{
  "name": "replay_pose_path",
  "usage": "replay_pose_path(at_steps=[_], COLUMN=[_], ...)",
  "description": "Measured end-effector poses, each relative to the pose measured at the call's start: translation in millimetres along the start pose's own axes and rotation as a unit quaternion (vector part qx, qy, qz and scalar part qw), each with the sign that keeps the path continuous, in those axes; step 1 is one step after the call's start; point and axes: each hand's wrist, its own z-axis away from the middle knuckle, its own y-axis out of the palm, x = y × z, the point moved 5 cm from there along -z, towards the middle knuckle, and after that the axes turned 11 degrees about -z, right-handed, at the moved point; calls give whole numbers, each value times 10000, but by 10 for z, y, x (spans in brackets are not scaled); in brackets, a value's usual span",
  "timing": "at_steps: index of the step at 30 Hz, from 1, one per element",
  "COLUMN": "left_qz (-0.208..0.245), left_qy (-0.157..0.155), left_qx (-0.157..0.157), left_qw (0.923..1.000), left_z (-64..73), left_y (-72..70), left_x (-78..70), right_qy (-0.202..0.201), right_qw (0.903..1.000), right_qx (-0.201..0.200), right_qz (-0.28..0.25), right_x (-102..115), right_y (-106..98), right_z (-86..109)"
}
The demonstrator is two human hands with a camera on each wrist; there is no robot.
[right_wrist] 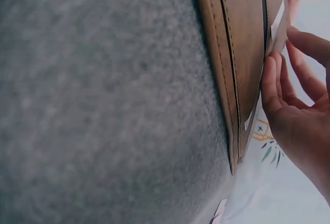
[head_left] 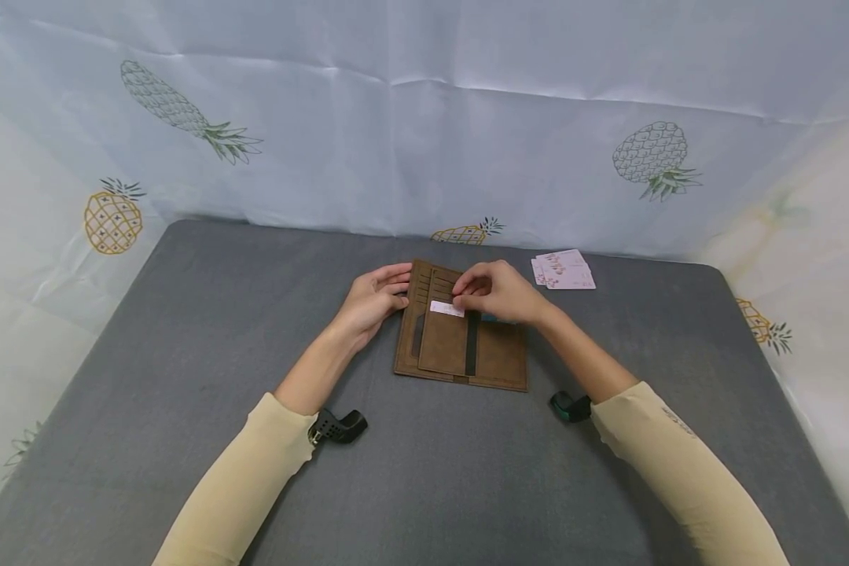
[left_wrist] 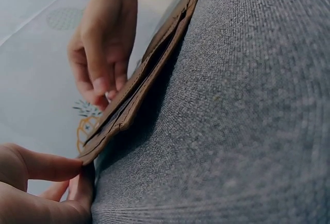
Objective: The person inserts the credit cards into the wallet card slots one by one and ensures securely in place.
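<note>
A brown wallet (head_left: pixel 444 346) lies unfolded on the grey table, with card slots and a dark strip down its middle. My left hand (head_left: pixel 373 303) pinches its left edge, thumb on top; in the left wrist view, the left hand's fingers (left_wrist: pixel 56 168) hold the wallet's corner (left_wrist: pixel 90 154). Over the upper middle of the wallet, my right hand (head_left: pixel 498 291) pinches the right end of a whitish card (head_left: pixel 446 309), which lies at a slot in the inner flap. The right wrist view shows this card (right_wrist: pixel 278 20) beside the right hand (right_wrist: pixel 296 80). How deep it sits is hidden.
A few pink-and-white cards (head_left: pixel 566 271) lie overlapping near the table's back edge, right of the wallet. A bluish item (head_left: pixel 491 318) shows in the wallet under the right hand. Behind the grey table (head_left: pixel 205 330) hangs a pineapple-print cloth (head_left: pixel 396 149).
</note>
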Motion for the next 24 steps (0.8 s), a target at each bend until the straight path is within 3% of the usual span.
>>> replay_pose_path(at_steps=[6,12,24], left_qz=[27,53,56], left_qy=[-13,4,-17], left_qx=[36,49,31], left_qw=[10000,10000,10000], left_z=[14,32,36], left_y=[9,24,6], left_x=[3,-6,-11], right_qy=[49,349,1201], right_qw=[9991,9943,9662], right_qx=[-350,-1005,-2219], right_qz=[-215,-76,523], right_x=[16,-28,-223], right_y=[-153,-439,-1022], right_z=[122,265,659])
